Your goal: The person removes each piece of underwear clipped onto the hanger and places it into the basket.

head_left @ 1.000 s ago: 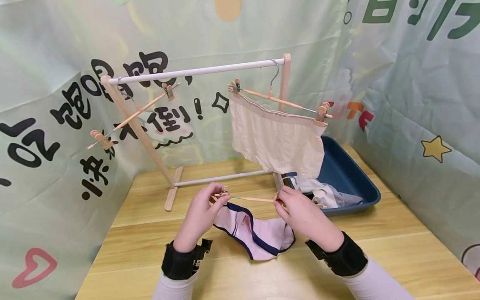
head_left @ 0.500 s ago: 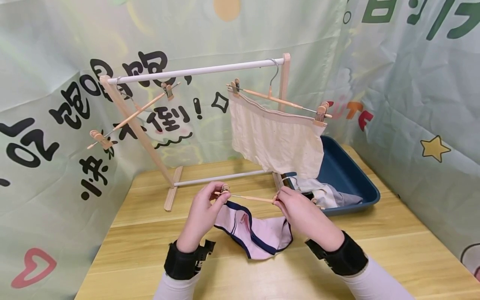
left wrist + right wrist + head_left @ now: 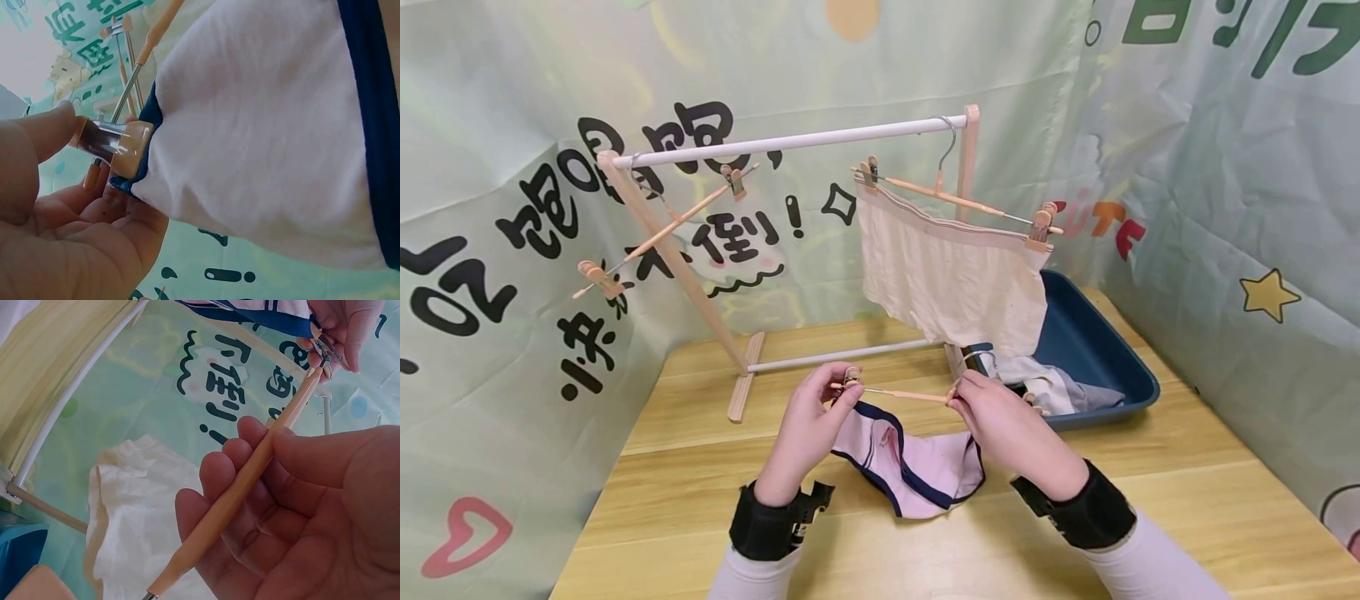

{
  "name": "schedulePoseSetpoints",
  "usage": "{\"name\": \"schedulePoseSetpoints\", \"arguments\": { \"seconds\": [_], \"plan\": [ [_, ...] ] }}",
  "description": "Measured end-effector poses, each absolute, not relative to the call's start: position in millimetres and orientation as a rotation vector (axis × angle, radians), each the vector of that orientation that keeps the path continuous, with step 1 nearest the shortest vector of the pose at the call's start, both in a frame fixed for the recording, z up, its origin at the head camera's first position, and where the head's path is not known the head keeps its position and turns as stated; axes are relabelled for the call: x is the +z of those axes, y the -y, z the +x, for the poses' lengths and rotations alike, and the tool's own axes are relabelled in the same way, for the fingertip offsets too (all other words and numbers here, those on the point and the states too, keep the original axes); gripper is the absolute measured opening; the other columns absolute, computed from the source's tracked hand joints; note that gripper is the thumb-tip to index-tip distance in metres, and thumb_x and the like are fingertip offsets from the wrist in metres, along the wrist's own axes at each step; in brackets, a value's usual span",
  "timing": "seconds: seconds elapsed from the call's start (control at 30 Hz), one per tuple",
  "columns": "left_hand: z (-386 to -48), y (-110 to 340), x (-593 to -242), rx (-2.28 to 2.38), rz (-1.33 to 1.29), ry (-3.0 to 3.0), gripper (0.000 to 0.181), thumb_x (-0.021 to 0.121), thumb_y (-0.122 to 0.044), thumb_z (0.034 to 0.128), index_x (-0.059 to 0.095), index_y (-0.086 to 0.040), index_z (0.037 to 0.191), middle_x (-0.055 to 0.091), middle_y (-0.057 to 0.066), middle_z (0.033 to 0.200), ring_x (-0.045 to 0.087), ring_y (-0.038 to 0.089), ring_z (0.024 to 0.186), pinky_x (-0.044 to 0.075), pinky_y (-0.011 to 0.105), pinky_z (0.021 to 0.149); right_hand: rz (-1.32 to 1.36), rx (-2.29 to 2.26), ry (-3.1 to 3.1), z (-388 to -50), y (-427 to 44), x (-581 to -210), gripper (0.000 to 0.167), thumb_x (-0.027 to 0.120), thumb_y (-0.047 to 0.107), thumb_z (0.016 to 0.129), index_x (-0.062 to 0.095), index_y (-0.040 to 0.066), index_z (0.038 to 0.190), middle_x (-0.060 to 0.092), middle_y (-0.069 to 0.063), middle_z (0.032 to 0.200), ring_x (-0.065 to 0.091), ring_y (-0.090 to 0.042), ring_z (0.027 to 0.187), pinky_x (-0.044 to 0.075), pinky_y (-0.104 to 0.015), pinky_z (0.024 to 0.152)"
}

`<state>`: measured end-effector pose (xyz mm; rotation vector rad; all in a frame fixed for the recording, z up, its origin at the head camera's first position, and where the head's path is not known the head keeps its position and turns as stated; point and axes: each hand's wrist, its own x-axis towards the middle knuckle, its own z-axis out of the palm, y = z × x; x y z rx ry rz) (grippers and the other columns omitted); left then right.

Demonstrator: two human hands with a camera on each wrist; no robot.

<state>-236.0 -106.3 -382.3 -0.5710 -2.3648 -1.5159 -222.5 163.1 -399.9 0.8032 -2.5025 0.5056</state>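
My left hand (image 3: 808, 425) pinches the clip (image 3: 131, 147) at one end of a wooden clip hanger (image 3: 917, 396), with the thumb on the clip's upper part and the fingers behind it. That clip bites the navy-edged corner of pale pink underpants (image 3: 868, 442), which hang below the bar, their lower part near the table. My right hand (image 3: 1003, 417) holds the hanger's middle wooden bar (image 3: 228, 500) between thumb and fingers. In the head view that hand hides most of the bar's other end.
Behind stands a drying rack (image 3: 797, 146) with a bare clip hanger (image 3: 673, 225) at left and cream shorts (image 3: 955, 267) clipped on another at right. A dark blue basin (image 3: 1101, 350) holds crumpled clothes (image 3: 1067, 387). Printed cloth walls (image 3: 1210, 167) enclose the wooden table (image 3: 685, 500).
The left hand and its hanger end have shifted slightly right and up. The underpants' right edge has drawn a little left. The right hand has barely moved.
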Motion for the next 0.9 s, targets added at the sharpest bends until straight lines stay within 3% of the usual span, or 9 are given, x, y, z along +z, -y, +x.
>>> {"name": "schedulePoseSetpoints", "arguments": {
  "seconds": [0.23,0.9],
  "plan": [
    [-236.5,103.8,-382.0,-1.512,-0.519,2.342,0.016,0.073,-0.008,0.0953,0.072,-0.002,0.111,0.074,0.010,0.104,0.066,0.020,0.094,0.055,0.026,0.086,0.799,0.480,2.504,-222.1,-163.2,-399.1,0.005,0.071,0.002,0.094,0.068,0.005,0.096,0.057,-0.002,0.089,0.058,-0.014,0.077,0.054,-0.033,0.071],
    [-234.3,94.9,-388.8,-1.374,-0.569,2.210,0.007,0.074,-0.006,0.0940,0.074,-0.006,0.101,0.072,0.004,0.094,0.067,0.019,0.095,0.054,0.033,0.090,0.803,0.476,2.518,-222.4,-164.8,-400.7,0.005,0.069,0.006,0.098,0.066,0.003,0.095,0.057,-0.002,0.089,0.058,-0.014,0.077,0.054,-0.032,0.072]
  ]
}}
